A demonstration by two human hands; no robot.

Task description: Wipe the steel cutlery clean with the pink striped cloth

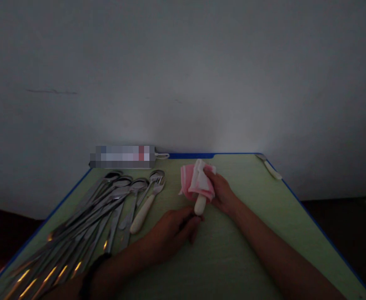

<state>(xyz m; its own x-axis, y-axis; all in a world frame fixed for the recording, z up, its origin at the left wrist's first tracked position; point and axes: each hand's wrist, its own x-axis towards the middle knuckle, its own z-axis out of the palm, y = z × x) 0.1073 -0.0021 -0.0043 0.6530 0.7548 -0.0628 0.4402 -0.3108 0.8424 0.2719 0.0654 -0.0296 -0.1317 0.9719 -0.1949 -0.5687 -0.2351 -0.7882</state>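
My left hand [173, 229] pinches the end of a white-handled utensil [200, 205] at the middle of the green table [248, 250]. My right hand [222, 191] wraps a pink and white cloth [197, 181] around the utensil's far end, which the cloth hides. Both hands have their fingers closed. A dark band sits on my left wrist.
A row of metal spoons [108, 200] and a white-handled fork [147, 208] lies on the left of the table. More cutlery [54, 254] reaches the near left corner. A white-handled item [272, 168] rests at the far right edge. A blurred object [123, 157] lies along the back edge by the wall.
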